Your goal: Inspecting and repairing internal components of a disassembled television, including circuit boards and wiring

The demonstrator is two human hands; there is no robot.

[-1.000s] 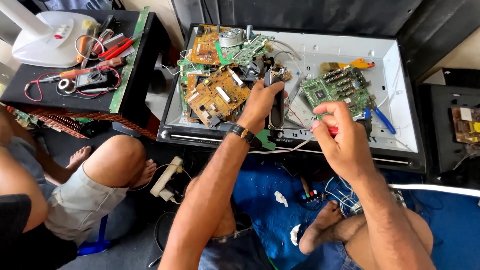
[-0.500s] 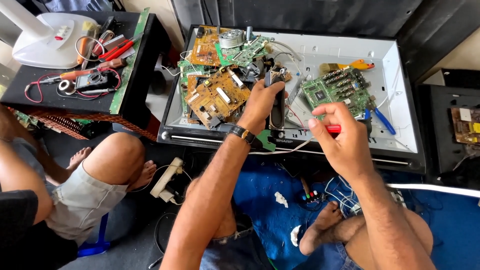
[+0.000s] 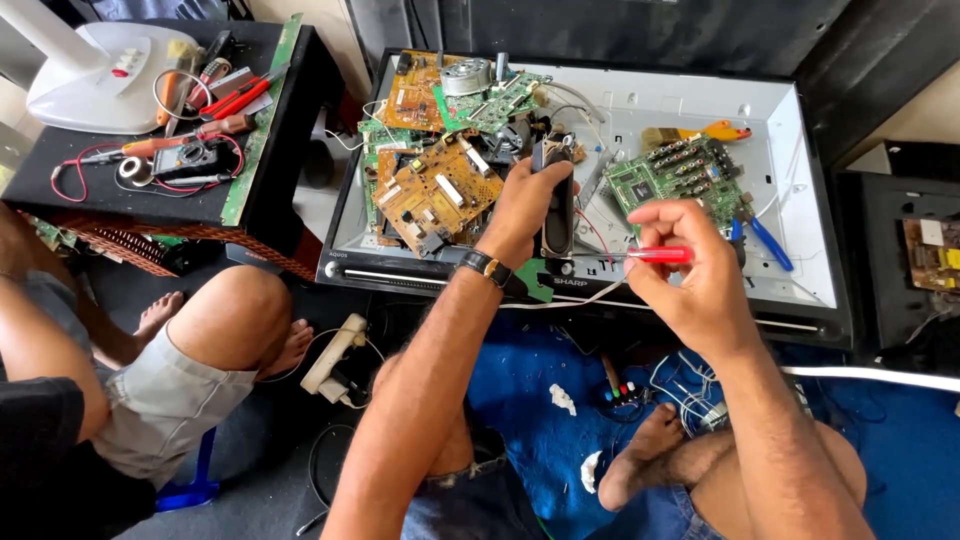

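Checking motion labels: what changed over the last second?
Little. The right hand with the red-handled screwdriver turned slightly, the tool now lying level, tip toward the black speaker. The left hand keeps its grip on the speaker. Circuit boards and the seated person's knee stayed put.

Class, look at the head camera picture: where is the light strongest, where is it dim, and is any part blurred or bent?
Head view: daylight is strongest on the white panel tray, which looks nearly washed out; the floor beside the other person's knee lies in shadow; the left hand, right hand and red-handled screwdriver are sharp; the tray's edges bow slightly from the wide lens.
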